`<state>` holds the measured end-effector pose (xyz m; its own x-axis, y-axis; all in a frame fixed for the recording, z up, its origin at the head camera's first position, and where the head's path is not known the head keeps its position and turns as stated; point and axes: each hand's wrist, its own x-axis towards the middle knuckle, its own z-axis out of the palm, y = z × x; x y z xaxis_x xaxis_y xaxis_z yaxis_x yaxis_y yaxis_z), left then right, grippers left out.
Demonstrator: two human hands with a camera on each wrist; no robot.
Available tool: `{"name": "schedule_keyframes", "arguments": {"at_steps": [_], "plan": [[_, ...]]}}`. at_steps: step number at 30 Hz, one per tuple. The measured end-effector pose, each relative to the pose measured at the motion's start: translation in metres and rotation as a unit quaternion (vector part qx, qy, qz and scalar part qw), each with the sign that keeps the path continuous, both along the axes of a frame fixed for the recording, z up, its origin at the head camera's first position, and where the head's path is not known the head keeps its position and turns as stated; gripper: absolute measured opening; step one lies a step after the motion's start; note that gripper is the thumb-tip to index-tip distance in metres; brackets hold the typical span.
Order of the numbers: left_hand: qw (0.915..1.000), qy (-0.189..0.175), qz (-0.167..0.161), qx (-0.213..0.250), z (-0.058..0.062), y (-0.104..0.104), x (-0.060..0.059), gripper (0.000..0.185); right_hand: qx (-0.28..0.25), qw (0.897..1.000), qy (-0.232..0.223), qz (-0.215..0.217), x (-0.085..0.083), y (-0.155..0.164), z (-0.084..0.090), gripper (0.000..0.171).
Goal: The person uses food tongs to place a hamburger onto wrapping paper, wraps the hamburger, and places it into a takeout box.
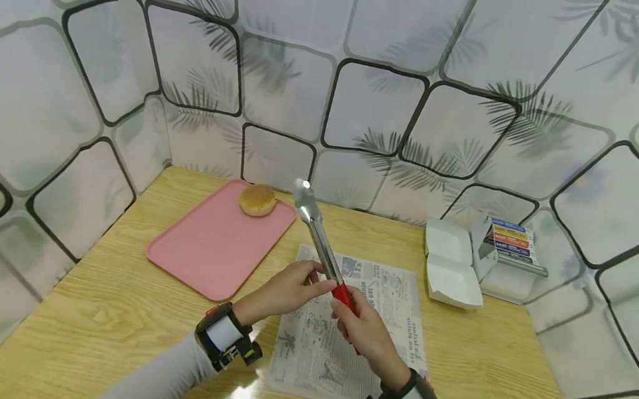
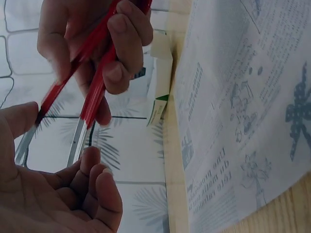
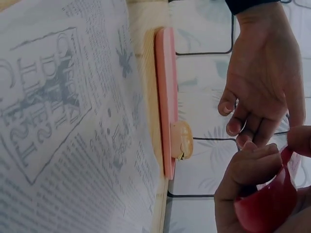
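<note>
In the head view, a pair of metal tongs (image 1: pixel 320 243) with red handles slants up and away over the printed paper sheet (image 1: pixel 306 364). My right hand (image 1: pixel 368 328) grips the red handles, fingers wrapped around them in the left wrist view. At the metal arms just past the red grips, my left hand (image 1: pixel 292 288) pinches the tongs between thumb and curled fingers. The two arms stand apart in the left wrist view. The tongs' tips point toward the back wall, near the tray's right corner in the head view.
A pink tray (image 1: pixel 203 240) lies at the left, a burger (image 1: pixel 257 199) on its far right corner. At the right, an open white carton (image 1: pixel 451 279) stands beside a holder with colourful boxes (image 1: pixel 510 243). Patterned cloth walls (image 1: pixel 371 109) border the wooden table (image 1: pixel 93 282).
</note>
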<state>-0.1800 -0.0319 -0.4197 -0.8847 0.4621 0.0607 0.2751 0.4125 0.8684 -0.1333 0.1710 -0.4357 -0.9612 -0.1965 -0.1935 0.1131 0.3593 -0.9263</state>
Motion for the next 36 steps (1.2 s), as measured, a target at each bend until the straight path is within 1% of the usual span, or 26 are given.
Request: {"name": "schedule_keyframes", "arguments": {"at_steps": [2,4,5,7,9,11,13,15,16,17,18,19,20,21,23,26,28,33,36], "plan": [[0.9994,0.012,0.009,-0.03,-0.003,-0.007,-0.001,0.054,0.021,1.0,0.016,-0.004,-0.002,0.004,-0.001,0.047],[0.9961,0.031,0.032,-0.076,-0.008,-0.019,-0.001,0.058,0.039,0.999,0.035,-0.012,-0.005,0.008,-0.001,0.049],[0.993,0.04,0.046,-0.101,-0.01,-0.025,-0.001,0.058,0.048,0.998,0.042,-0.017,-0.006,0.011,-0.001,0.049],[0.9816,0.062,0.078,-0.163,-0.016,-0.041,-0.001,0.057,0.07,0.995,0.063,-0.023,-0.01,0.017,-0.001,0.048],[0.9642,0.091,0.102,-0.228,-0.022,-0.058,0.0,0.056,0.1,0.991,0.081,-0.025,-0.013,0.024,0.001,0.049],[0.9441,0.122,0.115,-0.284,-0.027,-0.075,0.002,0.05,0.131,0.986,0.1,-0.025,-0.018,0.031,0.004,0.05],[0.9199,0.169,0.119,-0.333,-0.032,-0.09,0.005,0.045,0.163,0.979,0.118,-0.024,-0.023,0.037,0.007,0.053],[0.8986,0.218,0.117,-0.363,-0.036,-0.102,0.008,0.04,0.188,0.973,0.134,-0.022,-0.028,0.044,0.01,0.054],[0.8905,0.238,0.116,-0.37,-0.038,-0.107,0.01,0.038,0.198,0.97,0.141,-0.022,-0.031,0.047,0.011,0.054],[0.8842,0.252,0.117,-0.376,-0.039,-0.111,0.012,0.038,0.208,0.967,0.146,-0.02,-0.034,0.049,0.013,0.055],[0.8805,0.26,0.117,-0.379,-0.04,-0.114,0.014,0.037,0.215,0.965,0.151,-0.017,-0.037,0.051,0.014,0.055],[0.8809,0.261,0.115,-0.377,-0.041,-0.117,0.015,0.035,0.219,0.963,0.155,-0.014,-0.04,0.053,0.015,0.055],[0.8828,0.254,0.114,-0.378,-0.041,-0.118,0.016,0.034,0.224,0.962,0.158,-0.011,-0.042,0.054,0.015,0.055],[0.8868,0.24,0.113,-0.379,-0.042,-0.12,0.017,0.033,0.228,0.96,0.161,-0.008,-0.045,0.055,0.016,0.055],[0.899,0.198,0.11,-0.375,-0.041,-0.122,0.017,0.029,0.238,0.957,0.167,-0.003,-0.05,0.055,0.018,0.055],[0.9104,0.146,0.098,-0.374,-0.041,-0.123,0.017,0.028,0.253,0.952,0.171,0.003,-0.058,0.054,0.019,0.055],[0.917,0.124,0.091,-0.368,-0.041,-0.123,0.017,0.028,0.264,0.949,0.174,0.009,-0.062,0.052,0.02,0.055],[0.9288,0.109,0.086,-0.344,-0.046,-0.122,0.017,0.028,0.277,0.944,0.18,0.027,-0.073,0.044,0.019,0.054],[0.9295,0.117,0.087,-0.339,-0.05,-0.122,0.017,0.031,0.282,0.942,0.178,0.043,-0.079,0.036,0.02,0.055]]}}
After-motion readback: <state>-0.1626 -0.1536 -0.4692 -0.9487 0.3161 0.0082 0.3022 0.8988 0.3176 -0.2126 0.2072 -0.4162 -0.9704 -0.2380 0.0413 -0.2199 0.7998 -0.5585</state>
